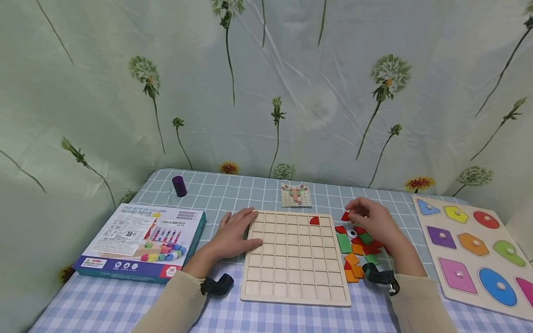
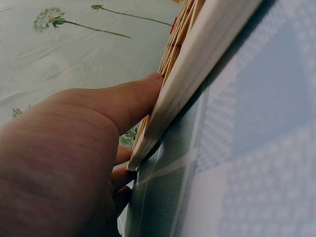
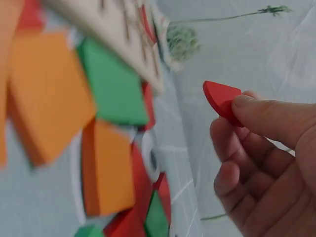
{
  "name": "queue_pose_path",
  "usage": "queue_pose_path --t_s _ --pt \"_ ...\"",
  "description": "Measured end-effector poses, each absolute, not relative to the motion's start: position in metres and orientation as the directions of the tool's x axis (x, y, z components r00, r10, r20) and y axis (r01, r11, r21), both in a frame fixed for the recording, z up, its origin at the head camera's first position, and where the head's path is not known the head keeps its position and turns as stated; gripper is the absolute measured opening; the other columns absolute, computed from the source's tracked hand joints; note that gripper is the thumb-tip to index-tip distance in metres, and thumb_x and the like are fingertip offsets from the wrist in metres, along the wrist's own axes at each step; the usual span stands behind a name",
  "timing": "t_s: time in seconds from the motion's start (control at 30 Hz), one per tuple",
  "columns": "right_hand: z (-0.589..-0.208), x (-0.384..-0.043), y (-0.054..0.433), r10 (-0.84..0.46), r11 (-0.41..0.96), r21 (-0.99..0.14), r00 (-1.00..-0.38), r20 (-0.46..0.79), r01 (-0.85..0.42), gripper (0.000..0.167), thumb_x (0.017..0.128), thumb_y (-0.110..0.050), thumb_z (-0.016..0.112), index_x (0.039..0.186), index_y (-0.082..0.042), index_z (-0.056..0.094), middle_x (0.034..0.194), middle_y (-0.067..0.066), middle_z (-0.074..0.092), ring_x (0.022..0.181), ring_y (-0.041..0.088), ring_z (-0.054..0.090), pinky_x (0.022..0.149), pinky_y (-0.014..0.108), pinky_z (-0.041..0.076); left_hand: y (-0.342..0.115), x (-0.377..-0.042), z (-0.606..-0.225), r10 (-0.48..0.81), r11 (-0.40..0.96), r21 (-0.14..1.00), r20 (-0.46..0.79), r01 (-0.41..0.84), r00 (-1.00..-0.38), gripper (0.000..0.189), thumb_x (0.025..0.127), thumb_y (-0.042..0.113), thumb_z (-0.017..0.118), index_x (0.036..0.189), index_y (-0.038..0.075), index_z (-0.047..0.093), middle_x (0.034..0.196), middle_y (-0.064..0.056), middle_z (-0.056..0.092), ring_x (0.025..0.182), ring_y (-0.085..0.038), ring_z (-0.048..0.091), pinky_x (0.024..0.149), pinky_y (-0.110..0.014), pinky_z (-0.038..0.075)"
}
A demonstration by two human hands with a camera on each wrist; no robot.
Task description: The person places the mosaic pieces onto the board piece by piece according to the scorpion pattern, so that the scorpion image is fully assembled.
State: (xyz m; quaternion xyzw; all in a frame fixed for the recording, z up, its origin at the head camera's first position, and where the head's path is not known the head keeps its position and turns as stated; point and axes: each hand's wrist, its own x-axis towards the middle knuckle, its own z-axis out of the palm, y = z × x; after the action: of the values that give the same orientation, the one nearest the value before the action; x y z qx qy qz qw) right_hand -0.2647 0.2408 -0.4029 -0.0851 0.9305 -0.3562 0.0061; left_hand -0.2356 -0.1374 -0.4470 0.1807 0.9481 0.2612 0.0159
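Between thumb and fingertips, my right hand (image 1: 374, 220) pinches a red quarter-circle block (image 3: 220, 98), raised above the loose pieces. My left hand (image 1: 233, 236) rests at the upper left of a wooden grid board (image 1: 288, 262), thumb over its edge and fingers by the far corner. One red quarter-circle block (image 1: 314, 220) sits in a top-row cell toward the board's right. Against the board's right side lies a pile of loose blocks: green squares (image 1: 344, 243), orange squares (image 1: 351, 259) and red pieces. A white ring-shaped piece (image 1: 351, 234) lies among them.
Behind the board is a small pattern card (image 1: 296, 195) with a coloured figure on a grid. A boxed bead set (image 1: 140, 243) lies at left, with a purple cylinder (image 1: 179, 186) beyond it. A knobbed shape puzzle (image 1: 483, 256) lies at right.
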Motion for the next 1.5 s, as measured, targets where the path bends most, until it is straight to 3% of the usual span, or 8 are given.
queue_pose_path --t_s 0.23,0.47,0.87,1.13,1.5 --pt "-0.400 -0.263 0.229 -0.217 0.705 -0.689 -0.976 0.021 -0.171 0.016 0.098 -0.013 0.063 0.111 -0.006 0.066 0.106 0.013 0.069 0.092 0.023 0.061 0.082 0.034 0.055 -0.138 -0.235 -0.445 0.346 0.797 0.507 0.061 0.328 -0.936 0.078 0.091 0.041 0.070 0.154 0.010 0.038 0.162 -0.013 0.034 0.151 -0.034 0.029 0.123 -0.062 0.010" --pt "-0.404 -0.264 0.214 -0.243 0.714 -0.687 -0.968 -0.057 -0.138 0.013 0.097 -0.011 0.062 0.108 -0.008 0.068 0.101 0.011 0.067 0.086 0.022 0.058 0.072 0.030 0.054 -0.137 -0.235 -0.447 0.347 0.795 0.509 0.066 0.331 -0.935 0.078 0.091 0.042 0.070 0.154 0.009 0.038 0.162 -0.013 0.034 0.151 -0.034 0.029 0.123 -0.062 0.010" --pt "-0.410 -0.264 0.206 -0.276 0.752 -0.637 -0.959 -0.067 -0.172 0.016 0.095 -0.010 0.064 0.107 -0.013 0.074 0.102 0.008 0.070 0.088 0.021 0.058 0.076 0.029 0.051 -0.138 -0.235 -0.447 0.358 0.790 0.508 0.072 0.344 -0.931 0.078 0.091 0.041 0.070 0.154 0.009 0.038 0.162 -0.013 0.034 0.151 -0.035 0.029 0.123 -0.062 0.010" --pt "-0.411 -0.263 0.204 -0.312 0.752 -0.627 -0.948 -0.063 -0.206 0.017 0.093 -0.011 0.068 0.108 -0.010 0.076 0.108 0.011 0.072 0.093 0.023 0.064 0.082 0.037 0.057 -0.138 -0.235 -0.447 0.357 0.793 0.504 0.072 0.343 -0.931 0.077 0.092 0.041 0.070 0.154 0.009 0.038 0.162 -0.013 0.034 0.151 -0.035 0.029 0.123 -0.062 0.009" --pt "-0.408 -0.263 0.203 -0.347 0.739 -0.638 -0.934 -0.081 -0.219 0.021 0.097 -0.012 0.063 0.115 -0.009 0.073 0.114 0.011 0.072 0.095 0.021 0.061 0.083 0.034 0.058 -0.137 -0.235 -0.447 0.353 0.794 0.504 0.073 0.340 -0.933 0.077 0.091 0.041 0.070 0.154 0.009 0.038 0.162 -0.013 0.034 0.151 -0.034 0.029 0.123 -0.062 0.009"
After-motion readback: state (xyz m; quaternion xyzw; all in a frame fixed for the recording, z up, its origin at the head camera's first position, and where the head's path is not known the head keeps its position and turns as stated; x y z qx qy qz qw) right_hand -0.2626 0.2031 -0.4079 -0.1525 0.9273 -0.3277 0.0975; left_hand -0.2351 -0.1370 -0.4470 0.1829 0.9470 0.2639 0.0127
